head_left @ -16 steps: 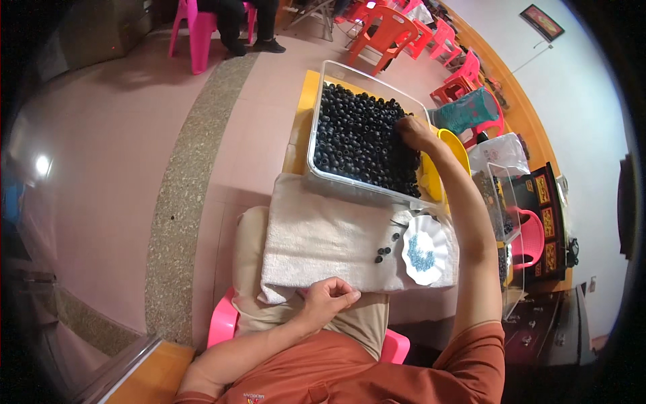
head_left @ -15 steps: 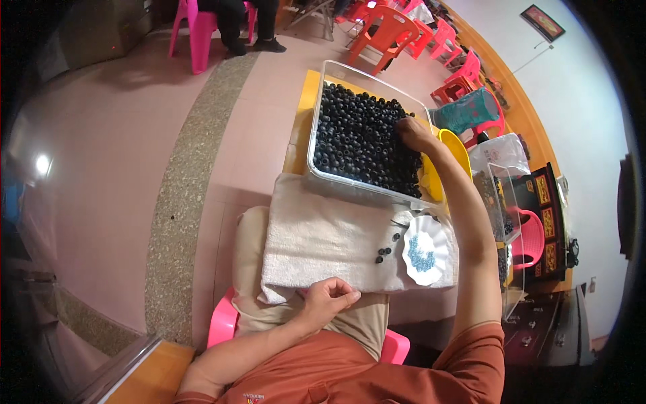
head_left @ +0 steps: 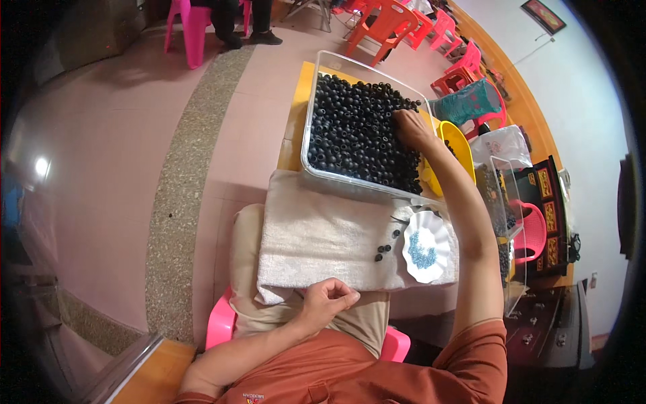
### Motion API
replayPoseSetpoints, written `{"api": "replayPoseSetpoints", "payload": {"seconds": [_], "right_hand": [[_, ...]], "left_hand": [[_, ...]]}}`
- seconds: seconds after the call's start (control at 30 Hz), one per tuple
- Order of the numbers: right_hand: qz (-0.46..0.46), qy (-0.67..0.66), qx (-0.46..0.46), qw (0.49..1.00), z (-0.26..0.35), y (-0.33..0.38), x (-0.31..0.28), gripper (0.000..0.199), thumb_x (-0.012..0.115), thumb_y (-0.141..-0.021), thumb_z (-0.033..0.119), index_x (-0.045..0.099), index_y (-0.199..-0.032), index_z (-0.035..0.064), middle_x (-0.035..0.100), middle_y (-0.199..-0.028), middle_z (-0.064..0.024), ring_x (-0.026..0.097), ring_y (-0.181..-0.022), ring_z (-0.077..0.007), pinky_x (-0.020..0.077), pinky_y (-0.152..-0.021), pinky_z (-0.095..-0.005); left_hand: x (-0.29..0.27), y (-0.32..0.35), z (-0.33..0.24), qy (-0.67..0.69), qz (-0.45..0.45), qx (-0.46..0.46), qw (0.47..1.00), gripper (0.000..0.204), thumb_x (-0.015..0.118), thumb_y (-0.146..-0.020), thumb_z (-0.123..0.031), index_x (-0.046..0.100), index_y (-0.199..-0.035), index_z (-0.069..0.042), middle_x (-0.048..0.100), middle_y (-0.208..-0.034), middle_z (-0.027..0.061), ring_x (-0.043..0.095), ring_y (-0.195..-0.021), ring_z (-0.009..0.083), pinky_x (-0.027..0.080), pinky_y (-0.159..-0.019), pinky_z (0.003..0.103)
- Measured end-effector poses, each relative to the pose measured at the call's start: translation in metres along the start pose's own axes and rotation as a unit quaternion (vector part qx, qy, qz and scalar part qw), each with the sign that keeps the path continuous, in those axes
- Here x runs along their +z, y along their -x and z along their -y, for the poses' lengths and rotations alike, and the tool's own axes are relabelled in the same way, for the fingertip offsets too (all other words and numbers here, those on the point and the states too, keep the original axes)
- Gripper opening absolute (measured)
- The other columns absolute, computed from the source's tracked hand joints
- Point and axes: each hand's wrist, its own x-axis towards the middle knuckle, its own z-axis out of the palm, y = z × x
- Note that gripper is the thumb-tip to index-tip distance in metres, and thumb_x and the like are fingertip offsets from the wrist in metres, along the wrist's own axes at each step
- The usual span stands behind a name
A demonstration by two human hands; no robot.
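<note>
A large clear plastic bin (head_left: 306, 145) full of black round beads (head_left: 360, 135) with holes stands in front of me. My right hand (head_left: 413, 130) reaches over its right side, fingers curled down against the beads; the fingertips are hidden. My left hand (head_left: 328, 300) rests near my lap at the front edge of a white towel (head_left: 323, 242), thumb and forefinger pinched together. Whatever lies in that pinch is too small to make out. On the towel's right side, a white fluted dish (head_left: 434, 237) holds tiny blue beads (head_left: 421, 256). Several loose black beads (head_left: 382, 250) lie left of it.
Right of the bin stands a yellow scoop-like container (head_left: 459, 145). Farther right are clear bins (head_left: 501, 202) and a white plastic bag (head_left: 505, 147). A dark thin tool (head_left: 400, 219) lies behind the dish. Pink and orange chairs (head_left: 382, 25) and a seated person's legs (head_left: 235, 23) are beyond.
My right hand has shifted slightly left and up within the bin, still among the black beads. The view has tilted a little. My left hand keeps its pinch in place.
</note>
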Motion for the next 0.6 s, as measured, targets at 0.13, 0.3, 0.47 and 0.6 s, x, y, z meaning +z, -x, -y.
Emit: {"api": "replayPoseSetpoints", "payload": {"seconds": [0.13,0.3,0.47,0.6], "right_hand": [[0.016,-0.019,-0.007,1.0,0.002,-0.007,0.001,0.014,0.053,-0.07,0.003,0.057,-0.081,-0.0022,0.057,-0.081,-0.026,0.061,-0.087,-0.0395,0.048,-0.071,-0.0461],[0.1,-0.075,0.02,0.992,-0.008,-0.016,0.013,0.017,0.051,-0.068,0.006,0.054,-0.079,-0.0064,0.058,-0.083,-0.0277,0.06,-0.086,-0.038,0.0484,-0.073,-0.0431],[0.154,-0.143,0.083,0.974,0.003,-0.026,0.01,0.026,0.051,-0.069,0.01,0.054,-0.088,-0.0078,0.059,-0.092,-0.0284,0.06,-0.094,-0.0366,0.0484,-0.078,-0.0419],[0.169,-0.113,0.115,0.972,0.004,-0.033,0.012,0.033,0.051,-0.069,0.011,0.053,-0.096,-0.0081,0.059,-0.097,-0.0277,0.058,-0.098,-0.0373,0.0476,-0.082,-0.0409]], "left_hand": [[0.0,0.0,0.0,0.011,0.006,0.002,1.0,0.014,0.07,-0.086,-0.011,0.061,-0.085,0.0,0.061,-0.078,0.0013,0.054,-0.068,0.0055,0.045,-0.062,0.021],[0.001,-0.001,0.001,0.013,0.013,-0.001,1.0,0.014,0.07,-0.086,-0.011,0.061,-0.085,0.0,0.061,-0.077,0.0008,0.054,-0.069,0.0052,0.045,-0.063,0.02],[0.0,0.0,-0.001,0.015,0.01,0.001,1.0,0.014,0.069,-0.086,-0.011,0.06,-0.085,-0.001,0.06,-0.077,0.0004,0.053,-0.069,0.0049,0.044,-0.062,0.02],[0.0,-0.001,0.0,0.008,0.012,0.006,1.0,0.013,0.069,-0.086,-0.011,0.061,-0.085,-0.002,0.059,-0.075,-0.0008,0.052,-0.067,0.0044,0.043,-0.06,0.019]]}}
